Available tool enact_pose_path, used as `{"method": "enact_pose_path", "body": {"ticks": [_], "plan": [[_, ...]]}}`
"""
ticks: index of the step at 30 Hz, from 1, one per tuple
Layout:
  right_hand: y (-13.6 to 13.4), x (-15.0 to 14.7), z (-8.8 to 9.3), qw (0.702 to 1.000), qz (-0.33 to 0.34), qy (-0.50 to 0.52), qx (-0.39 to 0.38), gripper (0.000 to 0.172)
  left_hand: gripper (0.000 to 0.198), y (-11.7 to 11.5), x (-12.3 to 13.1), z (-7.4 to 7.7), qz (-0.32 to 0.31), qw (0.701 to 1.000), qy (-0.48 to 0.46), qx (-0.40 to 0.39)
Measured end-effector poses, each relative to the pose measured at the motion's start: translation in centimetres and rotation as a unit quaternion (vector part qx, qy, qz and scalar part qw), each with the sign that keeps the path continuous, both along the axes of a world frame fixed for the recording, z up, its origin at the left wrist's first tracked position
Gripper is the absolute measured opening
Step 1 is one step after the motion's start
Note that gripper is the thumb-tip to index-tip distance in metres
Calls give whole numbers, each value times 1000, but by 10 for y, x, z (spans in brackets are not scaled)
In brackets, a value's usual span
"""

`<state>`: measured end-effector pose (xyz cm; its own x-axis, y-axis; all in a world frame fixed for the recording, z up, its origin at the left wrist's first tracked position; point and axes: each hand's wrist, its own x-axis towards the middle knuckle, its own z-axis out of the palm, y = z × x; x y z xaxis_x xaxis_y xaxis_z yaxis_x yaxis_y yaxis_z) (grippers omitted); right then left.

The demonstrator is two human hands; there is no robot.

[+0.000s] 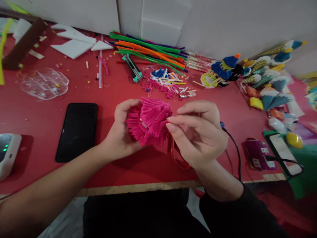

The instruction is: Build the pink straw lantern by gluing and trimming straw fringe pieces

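A fluffy pink craft piece (155, 114), built from many short pipe cleaner lengths in layers, is held over the front of the red table. My left hand (122, 129) wraps around its left side and underside, fingers partly hidden behind it. At its right edge, my right hand (200, 132) pinches the end of a pink pipe cleaner piece between thumb and fingertips. A pale band shows between the pink layers. Behind the craft piece lie cut pink pipe cleaner bits (164, 88) and a lighter (187, 95).
A black phone (77, 132) lies left of my left hand. A green box cutter (133, 67) and long coloured pipe cleaners (151, 49) lie toward the wall. Finished-looking blue figures (225, 67) stand at right, near a purple device (260, 153) with a cable. A clear plastic tray (47, 83) sits at left.
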<state>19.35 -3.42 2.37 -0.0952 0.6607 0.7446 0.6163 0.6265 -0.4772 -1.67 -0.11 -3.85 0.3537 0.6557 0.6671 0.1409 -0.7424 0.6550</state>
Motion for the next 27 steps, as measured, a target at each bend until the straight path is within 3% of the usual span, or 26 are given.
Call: {"method": "enact_pose_path", "body": {"ticks": [5,20,23,27], "plan": [[1,0,0,1000,-3,9,14,12,84,-1,1,-2,6,1000,-18,-16],[-1,-1,1,1000,-6,8,8,10,97,1,1,-6,-5,1000,-19,-13],[-1,0,2,999,5,-25,40,16,110,4,-1,-11,15,999,-30,20],[0,1,1,996,7,-58,73,31,113,5,-4,-12,29,999,-29,16]]}}
